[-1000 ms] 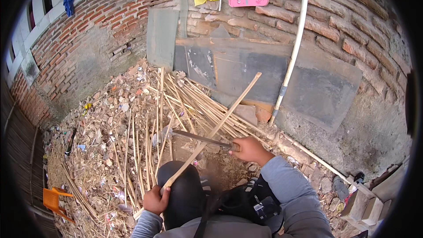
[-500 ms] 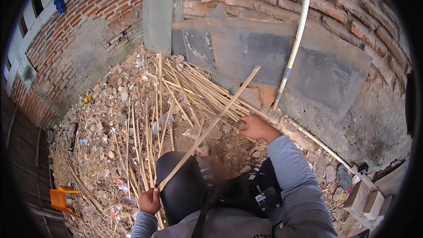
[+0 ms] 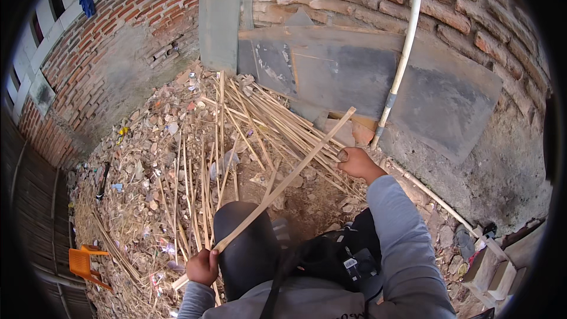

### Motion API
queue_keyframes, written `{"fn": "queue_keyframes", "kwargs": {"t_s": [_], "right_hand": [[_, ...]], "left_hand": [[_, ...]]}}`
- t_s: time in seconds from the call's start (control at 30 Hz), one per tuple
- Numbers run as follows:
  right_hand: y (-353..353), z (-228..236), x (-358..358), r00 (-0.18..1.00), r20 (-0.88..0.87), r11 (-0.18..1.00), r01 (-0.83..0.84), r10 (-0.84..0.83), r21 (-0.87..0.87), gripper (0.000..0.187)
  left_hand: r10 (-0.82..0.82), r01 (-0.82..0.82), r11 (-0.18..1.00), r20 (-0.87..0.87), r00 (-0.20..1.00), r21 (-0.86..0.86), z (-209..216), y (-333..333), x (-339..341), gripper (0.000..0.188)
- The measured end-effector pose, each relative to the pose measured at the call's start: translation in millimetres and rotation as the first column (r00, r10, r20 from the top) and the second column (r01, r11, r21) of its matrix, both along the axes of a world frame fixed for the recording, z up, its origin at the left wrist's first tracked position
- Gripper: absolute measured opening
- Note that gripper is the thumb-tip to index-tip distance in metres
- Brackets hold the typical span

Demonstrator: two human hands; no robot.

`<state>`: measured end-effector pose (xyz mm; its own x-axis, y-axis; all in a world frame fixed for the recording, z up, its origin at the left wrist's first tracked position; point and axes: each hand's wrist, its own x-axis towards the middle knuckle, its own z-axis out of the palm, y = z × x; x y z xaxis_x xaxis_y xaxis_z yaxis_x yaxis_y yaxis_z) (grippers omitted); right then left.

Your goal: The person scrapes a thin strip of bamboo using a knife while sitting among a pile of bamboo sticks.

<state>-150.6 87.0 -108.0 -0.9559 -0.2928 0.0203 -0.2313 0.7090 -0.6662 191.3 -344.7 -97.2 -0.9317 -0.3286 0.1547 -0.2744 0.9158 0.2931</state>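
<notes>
My left hand (image 3: 203,267) is closed round the lower part of a long, flat, tan bamboo strip (image 3: 287,181). The strip slants up to the right across my dark-clad knee, its far end beyond my right hand; a short tail sticks out below the left fist. My right hand (image 3: 358,163) is a closed fist just right of the strip, apart from it. A round brown butt end, like a wooden handle, shows at its thumb side; the rest of that tool is hidden. Beyond the hands lies a pile of similar strips (image 3: 277,119).
Rubble and dry straw (image 3: 142,183) cover the ground. More loose strips stand or lie left of my knee. A white pipe (image 3: 406,47) rises by grey boards (image 3: 360,77) against the brick wall. An orange plastic chair (image 3: 84,264) is at lower left, wooden steps (image 3: 493,272) at lower right.
My right fist has moved a little right and up, away from the strip. The strip's far end has dipped slightly, and its lower end now sticks out below my left hand.
</notes>
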Motion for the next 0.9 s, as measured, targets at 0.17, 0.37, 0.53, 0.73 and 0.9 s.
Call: {"fn": "queue_keyframes", "kwargs": {"t_s": [0.17, 0.37, 0.53, 0.73, 0.9], "right_hand": [[-39, 39, 33, 0.924, -0.053, 0.902, -0.356, 0.379, 0.243, 0.036], [-16, 21, 19, 0.964, -0.009, 0.948, -0.258, 0.264, 0.188, 0.035], [-25, 36, 28, 0.952, -0.062, 0.935, -0.279, 0.299, 0.220, 0.036], [-22, 39, 25, 0.981, -0.044, 0.962, -0.173, 0.187, 0.212, 0.035], [-31, 49, 34, 0.978, -0.078, 0.948, -0.164, 0.192, 0.274, 0.038]], "left_hand": [[0.006, -0.007, 0.997, 0.021, 1.000, 0.079, -1, -3, 4, 0.042], [0.008, -0.007, 0.995, -0.010, 1.000, 0.103, 9, 12, -11, 0.036], [-0.028, 0.027, 0.997, 0.003, 1.000, 0.066, 9, 8, -10, 0.032], [-0.020, 0.023, 0.999, -0.113, 0.993, 0.027, 8, 20, -24, 0.037], [-0.011, 0.010, 1.000, -0.039, 0.999, -0.014, 12, 20, -30, 0.045]]}}
